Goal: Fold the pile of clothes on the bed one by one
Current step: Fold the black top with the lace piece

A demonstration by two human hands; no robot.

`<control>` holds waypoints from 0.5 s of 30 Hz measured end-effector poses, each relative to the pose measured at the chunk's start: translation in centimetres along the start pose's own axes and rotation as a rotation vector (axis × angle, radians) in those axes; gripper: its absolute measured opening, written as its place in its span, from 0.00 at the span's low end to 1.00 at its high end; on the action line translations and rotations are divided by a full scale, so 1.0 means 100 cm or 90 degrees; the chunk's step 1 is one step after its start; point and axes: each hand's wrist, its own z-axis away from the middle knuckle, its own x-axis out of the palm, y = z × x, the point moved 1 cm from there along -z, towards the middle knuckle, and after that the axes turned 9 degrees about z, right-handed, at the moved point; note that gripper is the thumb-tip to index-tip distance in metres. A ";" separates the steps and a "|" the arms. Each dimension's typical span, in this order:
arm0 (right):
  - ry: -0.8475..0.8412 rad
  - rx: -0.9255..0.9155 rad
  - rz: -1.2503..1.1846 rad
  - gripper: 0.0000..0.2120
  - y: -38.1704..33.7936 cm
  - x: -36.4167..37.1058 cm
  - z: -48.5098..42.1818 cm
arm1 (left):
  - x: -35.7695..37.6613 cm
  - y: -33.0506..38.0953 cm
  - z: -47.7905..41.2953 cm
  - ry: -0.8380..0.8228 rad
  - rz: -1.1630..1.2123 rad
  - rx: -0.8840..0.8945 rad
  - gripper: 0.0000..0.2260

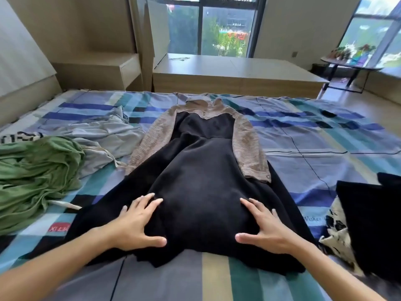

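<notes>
A black dress (199,170) with brown patterned sleeves and collar lies spread flat on the bed, collar at the far end, hem towards me. My left hand (136,222) presses flat on the lower left of the skirt, fingers spread. My right hand (263,227) presses flat on the lower right of the skirt, fingers spread too. Both sleeves lie folded down along the bodice. A crumpled pile lies to the left: a green garment (36,174) and a pale grey garment (104,135).
The bed has a blue, teal and grey plaid sheet (314,137). A black garment (373,218) over a white-and-black patterned one (337,233) sits at the right edge. Beyond the bed stand a low wooden platform (234,70), a nightstand (108,68) and windows.
</notes>
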 end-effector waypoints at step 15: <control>0.380 0.036 0.126 0.28 -0.010 -0.006 0.013 | 0.010 -0.027 -0.023 0.288 0.160 0.117 0.40</control>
